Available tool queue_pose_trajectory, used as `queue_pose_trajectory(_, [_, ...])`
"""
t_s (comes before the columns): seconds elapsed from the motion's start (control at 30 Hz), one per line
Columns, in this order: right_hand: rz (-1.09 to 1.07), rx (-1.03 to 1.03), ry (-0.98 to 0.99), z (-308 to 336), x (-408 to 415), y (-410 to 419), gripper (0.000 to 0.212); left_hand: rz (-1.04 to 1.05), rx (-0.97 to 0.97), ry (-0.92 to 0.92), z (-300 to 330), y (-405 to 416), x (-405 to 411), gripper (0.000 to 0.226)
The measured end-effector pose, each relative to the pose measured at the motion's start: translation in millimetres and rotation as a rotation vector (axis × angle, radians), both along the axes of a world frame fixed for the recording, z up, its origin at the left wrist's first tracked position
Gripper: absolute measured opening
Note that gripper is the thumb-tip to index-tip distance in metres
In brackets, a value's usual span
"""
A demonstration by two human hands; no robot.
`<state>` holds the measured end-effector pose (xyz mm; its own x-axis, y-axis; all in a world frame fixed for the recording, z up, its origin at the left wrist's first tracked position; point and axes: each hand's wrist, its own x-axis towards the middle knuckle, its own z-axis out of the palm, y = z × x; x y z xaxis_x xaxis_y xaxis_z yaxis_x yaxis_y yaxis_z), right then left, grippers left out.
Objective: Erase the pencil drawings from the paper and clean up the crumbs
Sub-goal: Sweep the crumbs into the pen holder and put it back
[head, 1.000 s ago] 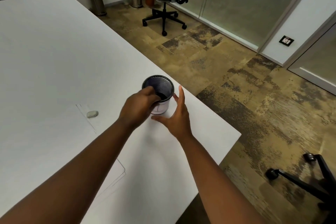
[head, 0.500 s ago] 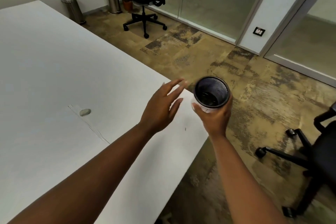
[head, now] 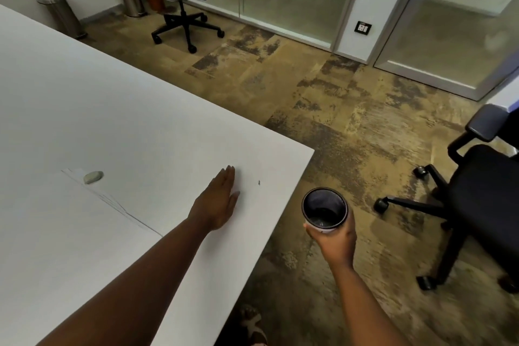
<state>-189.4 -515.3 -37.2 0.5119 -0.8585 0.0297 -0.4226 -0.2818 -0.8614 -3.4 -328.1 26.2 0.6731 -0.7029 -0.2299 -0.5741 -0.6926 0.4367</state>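
Change: mesh cup now sits lower, off the bench edge; left hand lies flat on the bench.
Left grip: fingers straight, holding nothing.
Right grip: right hand wraps the cup.
Crumbs: at 2 o'clock from left hand.
Eraser: on paper, 9 o'clock.

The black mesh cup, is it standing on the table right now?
No, the right hand holds the black mesh cup out past the table edge, above the floor.

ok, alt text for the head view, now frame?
A person's left hand lies flat, fingers straight, on a white table near a small dark speck, while the right hand holds a black mesh cup off the table's edge. An eraser rests on the paper.
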Motion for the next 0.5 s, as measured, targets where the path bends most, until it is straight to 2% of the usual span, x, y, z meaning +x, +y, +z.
queue_pose_trajectory(0.1, [0.012,0.030,0.055,-14.6,-0.6,4.7,0.098,-0.073,0.113,-0.052,-12.5,0.0,2.1,0.092])
queue_pose_trajectory(0.23, [0.073,0.067,0.092,-23.8,6.0,9.9,0.095,-0.100,0.146,-0.088,-28.8,-5.5,1.1,0.126])
queue_pose_trajectory(0.33, [0.092,0.078,0.101,-29.6,9.7,12.2,0.096,-0.115,0.134,-0.144,-36.2,-15.0,-3.9,0.117])
queue_pose_trajectory(0.5, [0.100,0.097,0.130,-37.8,12.0,13.1,0.098,-0.259,0.081,-0.216,-43.3,-37.7,-20.7,0.100])
